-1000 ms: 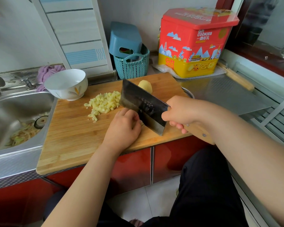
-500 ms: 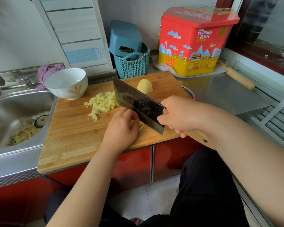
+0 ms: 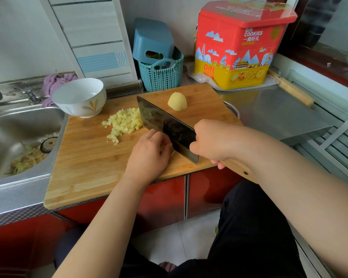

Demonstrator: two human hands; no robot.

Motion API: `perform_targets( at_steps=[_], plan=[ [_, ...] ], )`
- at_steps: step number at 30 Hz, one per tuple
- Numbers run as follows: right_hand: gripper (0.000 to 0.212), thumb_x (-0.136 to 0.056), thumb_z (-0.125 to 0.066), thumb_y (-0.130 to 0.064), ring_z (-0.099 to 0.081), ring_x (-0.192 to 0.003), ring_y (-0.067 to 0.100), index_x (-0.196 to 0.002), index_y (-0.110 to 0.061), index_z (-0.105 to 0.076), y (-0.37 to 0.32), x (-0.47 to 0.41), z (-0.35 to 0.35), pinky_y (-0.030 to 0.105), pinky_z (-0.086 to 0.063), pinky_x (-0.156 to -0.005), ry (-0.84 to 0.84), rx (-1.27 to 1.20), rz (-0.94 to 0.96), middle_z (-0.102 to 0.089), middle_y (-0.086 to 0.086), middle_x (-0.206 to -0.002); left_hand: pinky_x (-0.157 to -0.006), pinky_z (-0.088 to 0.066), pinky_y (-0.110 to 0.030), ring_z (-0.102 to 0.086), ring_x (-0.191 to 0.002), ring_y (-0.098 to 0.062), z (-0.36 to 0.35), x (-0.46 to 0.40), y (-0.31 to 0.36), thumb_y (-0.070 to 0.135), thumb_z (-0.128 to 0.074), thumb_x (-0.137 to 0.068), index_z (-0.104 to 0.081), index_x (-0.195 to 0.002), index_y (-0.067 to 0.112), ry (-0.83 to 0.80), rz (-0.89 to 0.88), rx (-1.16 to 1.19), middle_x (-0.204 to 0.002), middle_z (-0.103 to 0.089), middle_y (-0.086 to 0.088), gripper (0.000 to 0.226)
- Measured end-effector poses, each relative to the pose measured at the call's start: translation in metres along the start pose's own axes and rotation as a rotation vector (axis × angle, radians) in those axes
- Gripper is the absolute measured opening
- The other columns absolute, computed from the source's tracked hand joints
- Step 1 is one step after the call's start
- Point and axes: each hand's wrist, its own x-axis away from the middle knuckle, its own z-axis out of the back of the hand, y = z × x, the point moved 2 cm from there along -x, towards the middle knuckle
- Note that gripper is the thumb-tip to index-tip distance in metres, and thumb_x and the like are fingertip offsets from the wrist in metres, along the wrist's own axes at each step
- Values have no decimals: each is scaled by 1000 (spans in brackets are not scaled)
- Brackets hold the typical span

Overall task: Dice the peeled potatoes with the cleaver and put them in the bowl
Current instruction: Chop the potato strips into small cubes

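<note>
On the wooden cutting board (image 3: 88,167) lies a pile of diced potato (image 3: 124,122). A peeled potato half (image 3: 177,101) sits cut side down near the board's far edge. My right hand (image 3: 211,142) grips the wooden handle of the cleaver (image 3: 165,125), whose blade stands edge down on the board. My left hand (image 3: 149,155) is curled against the blade's left face, pressing down on potato pieces that it almost fully hides. The white bowl (image 3: 79,97) stands at the board's far left corner and looks empty.
A steel sink (image 3: 18,137) with peelings in it lies left of the board. Behind stand a teal basket (image 3: 162,76) and a red and yellow cookie tin (image 3: 239,47). A steel counter (image 3: 273,113) stretches to the right, with a wooden handle (image 3: 291,90) on it.
The cleaver has shifted left toward the diced pile, and my left hand has drawn back with it. The potato half behind the blade has come fully into sight.
</note>
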Motion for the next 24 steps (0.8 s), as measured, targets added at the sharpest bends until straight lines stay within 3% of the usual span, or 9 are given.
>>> perform_targets(
  at_steps=[3, 6, 12, 18, 24],
  plan=[
    [20, -98, -45, -21, -59, -51, 23, -81, -11, -47, 5, -4, 2, 30, -57, -52, -3, -44, -20, -61, 13, -67, -65, -35, -23, -44, -79, -9, 1, 0, 2, 15, -66, -86, -61, -86, 12, 1, -7, -16, -88, -46, 10, 6],
    [21, -95, -46, -19, -56, -49, 24, -81, -4, -52, 14, -7, 6, 32, -51, -51, 4, -87, -28, -60, 13, -67, -65, -34, -22, -44, -78, -8, 1, 1, 2, 16, -66, -87, -62, -88, 13, -3, 6, -29, -90, -48, 10, 5],
    [14, -95, -46, -20, -60, -56, 25, -86, -9, -49, 14, -3, 3, 31, -51, -51, 53, -88, 32, -63, 15, -76, -63, -34, -22, -47, -75, -10, 4, 2, 3, 15, -64, -89, -61, -86, 17, -16, 37, 5, -88, -48, 12, 5],
    [20, -97, -46, -23, -58, -48, 18, -78, -21, -40, 10, 9, 10, 23, -46, -43, 112, -69, 72, -64, 11, -73, -66, -47, -24, -55, -76, -7, 11, 8, -1, 22, -63, -92, -60, -87, 21, 12, 130, 133, -92, -53, 10, 5],
    [17, -98, -45, -24, -62, -55, 24, -93, -9, -52, 3, 15, 8, 31, -56, -52, 39, -48, 79, -69, 18, -81, -59, -34, -15, -48, -71, -11, 8, 10, -2, 16, -65, -89, -61, -88, 16, 19, 55, 37, -86, -48, 10, 4]
  ],
)
